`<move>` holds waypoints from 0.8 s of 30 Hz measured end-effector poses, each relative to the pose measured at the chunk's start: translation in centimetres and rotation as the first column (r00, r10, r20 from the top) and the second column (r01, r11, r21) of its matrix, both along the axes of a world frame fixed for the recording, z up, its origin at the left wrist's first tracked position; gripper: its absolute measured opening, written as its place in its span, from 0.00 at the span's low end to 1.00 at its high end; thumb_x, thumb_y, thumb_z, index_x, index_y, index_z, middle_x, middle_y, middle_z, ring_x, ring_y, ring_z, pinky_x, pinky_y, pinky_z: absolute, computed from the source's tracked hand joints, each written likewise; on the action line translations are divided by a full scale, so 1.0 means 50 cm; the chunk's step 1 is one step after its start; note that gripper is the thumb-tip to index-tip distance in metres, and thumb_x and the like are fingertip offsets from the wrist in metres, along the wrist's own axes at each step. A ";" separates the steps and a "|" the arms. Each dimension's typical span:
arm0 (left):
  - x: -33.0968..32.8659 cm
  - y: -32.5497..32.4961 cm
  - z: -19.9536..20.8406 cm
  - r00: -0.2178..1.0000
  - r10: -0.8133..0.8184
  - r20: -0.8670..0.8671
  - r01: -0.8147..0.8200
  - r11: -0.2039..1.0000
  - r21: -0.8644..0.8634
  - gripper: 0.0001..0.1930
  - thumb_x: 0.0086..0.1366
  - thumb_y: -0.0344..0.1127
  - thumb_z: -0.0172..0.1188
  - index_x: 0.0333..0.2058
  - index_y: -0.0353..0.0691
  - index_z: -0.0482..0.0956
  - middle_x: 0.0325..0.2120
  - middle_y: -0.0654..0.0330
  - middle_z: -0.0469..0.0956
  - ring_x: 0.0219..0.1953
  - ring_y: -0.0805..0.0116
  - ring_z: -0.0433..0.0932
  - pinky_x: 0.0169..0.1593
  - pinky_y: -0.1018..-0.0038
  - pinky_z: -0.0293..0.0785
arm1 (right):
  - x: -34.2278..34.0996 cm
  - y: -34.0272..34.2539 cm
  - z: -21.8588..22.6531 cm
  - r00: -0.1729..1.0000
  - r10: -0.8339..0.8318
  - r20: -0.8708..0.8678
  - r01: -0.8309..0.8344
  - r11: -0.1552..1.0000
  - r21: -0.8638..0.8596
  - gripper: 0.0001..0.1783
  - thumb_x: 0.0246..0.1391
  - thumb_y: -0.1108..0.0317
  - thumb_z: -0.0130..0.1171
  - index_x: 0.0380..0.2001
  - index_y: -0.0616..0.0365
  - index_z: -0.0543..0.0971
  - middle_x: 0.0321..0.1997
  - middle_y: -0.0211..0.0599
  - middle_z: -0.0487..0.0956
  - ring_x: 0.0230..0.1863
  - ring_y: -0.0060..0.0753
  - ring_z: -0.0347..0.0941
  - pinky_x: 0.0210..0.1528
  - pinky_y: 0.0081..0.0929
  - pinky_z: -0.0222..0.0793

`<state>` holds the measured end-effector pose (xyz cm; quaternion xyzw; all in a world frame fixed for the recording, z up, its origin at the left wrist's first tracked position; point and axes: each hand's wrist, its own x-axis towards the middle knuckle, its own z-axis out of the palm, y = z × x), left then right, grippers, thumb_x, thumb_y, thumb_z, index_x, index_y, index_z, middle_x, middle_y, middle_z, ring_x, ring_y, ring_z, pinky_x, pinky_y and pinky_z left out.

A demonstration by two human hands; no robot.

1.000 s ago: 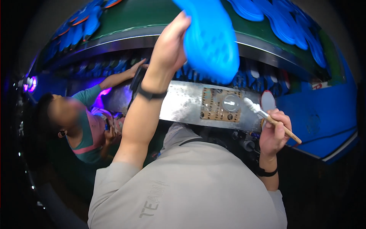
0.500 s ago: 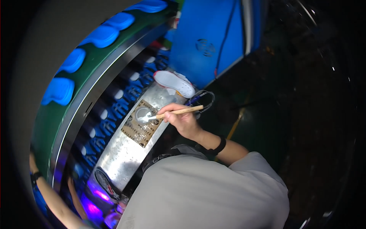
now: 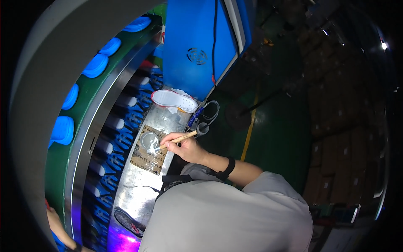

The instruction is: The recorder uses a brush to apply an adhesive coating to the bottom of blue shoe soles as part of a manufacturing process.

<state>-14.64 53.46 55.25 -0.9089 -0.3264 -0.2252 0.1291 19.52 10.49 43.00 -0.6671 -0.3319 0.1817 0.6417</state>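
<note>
- One slim brush with a pale wooden handle and white-coated bristles (image 3: 179, 139) is in the right hand (image 3: 182, 148), over the shiny grey metal bench (image 3: 133, 190).
- Its long axis slants: the handle's butt points to the upper right, the bristles to the lower left.
- The bristle end is at the lower right part of one round, pale dish (image 3: 147, 140), which sits on one brown printed cardboard sheet (image 3: 145, 161).
- The right hand pinches the handle between thumb and fingers.
- The left hand (image 3: 53, 218) shows only partly at the lower left rim, beside the green conveyor belt (image 3: 84, 112); I cannot tell how its fingers stand.
- Five bright blue, smooth insoles (image 3: 95, 65) can be counted along the belt's upper stretch.
- One white, red-edged shoe sole (image 3: 174, 101) lies lengthwise across the bench's far end.
- One dark, elongated shoe piece (image 3: 128, 221) lies at the near end.
- One blue, flat-sided cabinet (image 3: 191, 38) stands beyond the white sole.
</note>
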 end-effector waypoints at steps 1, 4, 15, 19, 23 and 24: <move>-0.097 0.049 -0.065 1.000 0.023 0.006 -0.022 0.998 -0.065 0.15 0.65 0.32 0.57 0.48 0.30 0.79 0.35 0.46 0.81 0.36 0.48 0.79 0.42 0.61 0.74 | 0.000 0.009 -0.007 1.000 0.007 0.009 -0.007 1.000 -0.013 0.06 0.61 0.72 0.57 0.38 0.62 0.80 0.32 0.30 0.82 0.32 0.17 0.75 0.35 0.19 0.70; -0.073 -0.075 0.009 0.916 0.395 -0.064 -0.384 0.820 -0.424 0.18 0.70 0.37 0.56 0.52 0.31 0.77 0.41 0.41 0.81 0.41 0.49 0.80 0.46 0.62 0.74 | 0.032 0.030 -0.032 0.995 0.086 0.060 -0.078 0.989 -0.126 0.06 0.60 0.72 0.58 0.38 0.63 0.81 0.34 0.33 0.83 0.36 0.21 0.78 0.40 0.22 0.73; -0.009 -0.150 -0.113 0.540 0.757 0.369 -0.198 0.540 -0.818 0.30 0.64 0.41 0.65 0.55 0.20 0.72 0.37 0.57 0.82 0.32 0.73 0.78 0.35 0.76 0.74 | 0.200 0.121 -0.197 0.936 0.325 0.134 -0.224 0.845 -0.487 0.08 0.55 0.66 0.60 0.32 0.59 0.83 0.27 0.42 0.82 0.27 0.36 0.81 0.32 0.29 0.73; -0.037 -0.191 -0.166 0.313 0.766 0.562 0.465 0.393 -0.793 0.18 0.67 0.34 0.62 0.49 0.26 0.76 0.44 0.54 0.81 0.44 0.67 0.82 0.47 0.72 0.79 | 0.205 0.166 -0.278 0.904 0.411 0.117 -0.327 0.842 -0.430 0.08 0.54 0.65 0.60 0.31 0.58 0.82 0.26 0.44 0.82 0.28 0.44 0.81 0.32 0.33 0.74; 0.002 -0.292 -0.196 -0.070 0.826 0.559 0.829 0.360 -0.429 0.21 0.67 0.42 0.57 0.47 0.27 0.74 0.39 0.47 0.81 0.41 0.59 0.81 0.44 0.70 0.74 | 0.206 0.189 -0.351 0.827 0.497 0.264 -0.292 0.781 -0.553 0.09 0.53 0.64 0.59 0.31 0.56 0.83 0.25 0.46 0.81 0.28 0.49 0.80 0.32 0.38 0.74; 0.054 -0.324 -0.190 -0.176 0.807 0.564 0.856 0.408 -0.317 0.25 0.66 0.45 0.56 0.51 0.25 0.71 0.45 0.43 0.77 0.46 0.54 0.77 0.48 0.65 0.72 | 0.209 0.191 -0.360 0.814 0.509 0.281 -0.266 0.756 -0.599 0.09 0.53 0.64 0.58 0.31 0.56 0.83 0.24 0.46 0.81 0.28 0.50 0.80 0.32 0.39 0.74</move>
